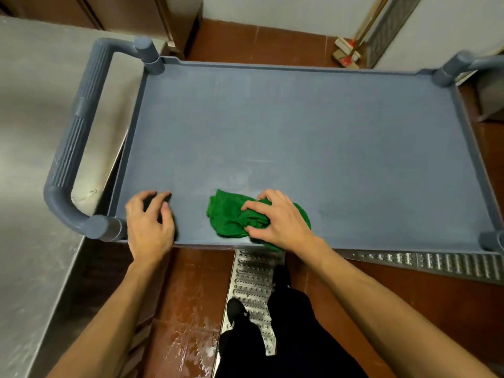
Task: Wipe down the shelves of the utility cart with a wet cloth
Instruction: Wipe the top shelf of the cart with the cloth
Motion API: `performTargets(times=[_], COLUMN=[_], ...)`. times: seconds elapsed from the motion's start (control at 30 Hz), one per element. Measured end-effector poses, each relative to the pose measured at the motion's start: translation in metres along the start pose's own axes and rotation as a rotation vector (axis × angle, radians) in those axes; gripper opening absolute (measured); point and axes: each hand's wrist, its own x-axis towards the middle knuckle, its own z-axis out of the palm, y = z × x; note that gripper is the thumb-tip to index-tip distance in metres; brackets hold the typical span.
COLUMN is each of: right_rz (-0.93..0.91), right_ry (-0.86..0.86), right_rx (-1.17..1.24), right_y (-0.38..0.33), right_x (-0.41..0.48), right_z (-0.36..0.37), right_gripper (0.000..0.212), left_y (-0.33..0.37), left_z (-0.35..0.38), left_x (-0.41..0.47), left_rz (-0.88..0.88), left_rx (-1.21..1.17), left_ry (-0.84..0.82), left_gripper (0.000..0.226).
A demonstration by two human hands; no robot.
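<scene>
The blue-grey utility cart fills the middle of the head view, its bare top shelf ringed by a low rim. A crumpled green cloth lies on the shelf near the front edge. My right hand presses down on the cloth, fingers curled into its folds. My left hand rests on the shelf's front left corner, fingers spread and holding nothing, just beside the cart's push handle. The lower shelves are hidden under the top one.
A stainless steel counter runs along the left, close against the handle. A metal floor drain grate crosses the wet red tile floor under my feet. A broom leans at the far wall.
</scene>
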Motion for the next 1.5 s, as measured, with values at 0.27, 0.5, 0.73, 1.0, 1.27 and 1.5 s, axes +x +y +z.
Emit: performTargets(times=[0.27,0.5,0.73,1.0,1.27,1.5], right_rz=[0.247,0.407,0.541,0.882,0.878,0.673], right_ry=[0.163,0.228,0.338,0.517,0.771,0.322], right_rx=[0.002,-0.008,-0.039,0.084,0.004,-0.211], right_y=[0.039,0.07,0.099,0.141,0.132,0.114], right_x=[-0.041,-0.069,-0.094,-0.114,-0.11,-0.092], right_z=[-0.033,-0.06,-0.082,-0.126,-0.136,-0.095], right_gripper=[0.044,0.044,0.04,0.046,0.038,0.062], left_y=[0.006,0.006,0.009,0.009,0.009,0.012], left_z=[-0.005,-0.009,-0.008,-0.004,-0.002,-0.002], left_x=[-0.001,-0.003,-0.006,-0.006,-0.007,-0.007], left_rz=[0.002,0.0,-0.07,-0.101,-0.098,-0.053], left_rx=[-0.016,-0.016,-0.042,-0.041,-0.05,-0.035], left_ry=[0.003,-0.012,-0.018,0.0,0.001,-0.01], left_gripper=[0.03,0.029,0.028,0.026,0.026,0.026])
